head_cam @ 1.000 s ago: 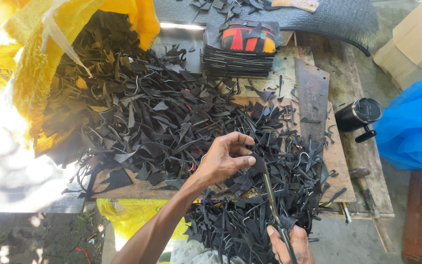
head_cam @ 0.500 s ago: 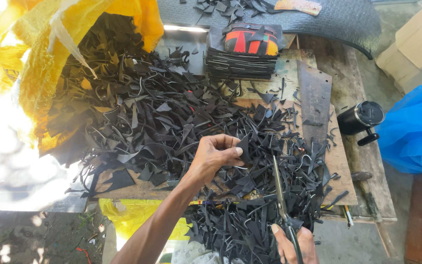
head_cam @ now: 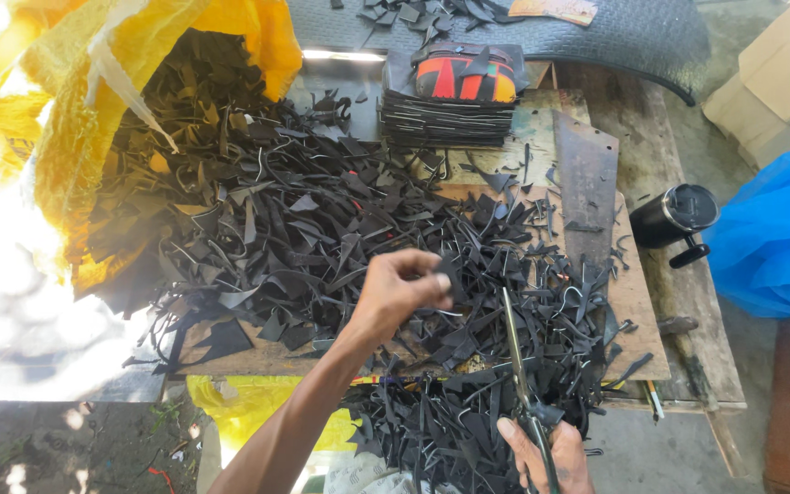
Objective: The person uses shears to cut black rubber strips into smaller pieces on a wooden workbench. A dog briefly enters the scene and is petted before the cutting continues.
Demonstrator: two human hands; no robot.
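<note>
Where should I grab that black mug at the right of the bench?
Take the black mug by its handle, which sticks out toward the near bench edge. Come from the near side, beside the blue sheet. It lies tipped, so the body may roll.

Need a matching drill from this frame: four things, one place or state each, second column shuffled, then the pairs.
Things:
1. left hand
2. right hand
3. black mug
4. yellow sack

Places or states:
A. on the bench's right edge, beside the blue sheet
B. pinching a black scrap above the pile
C. top left, open, scraps spilling out
D. at the bottom edge, holding scissors

Pairs: 1-B, 2-D, 3-A, 4-C
</note>
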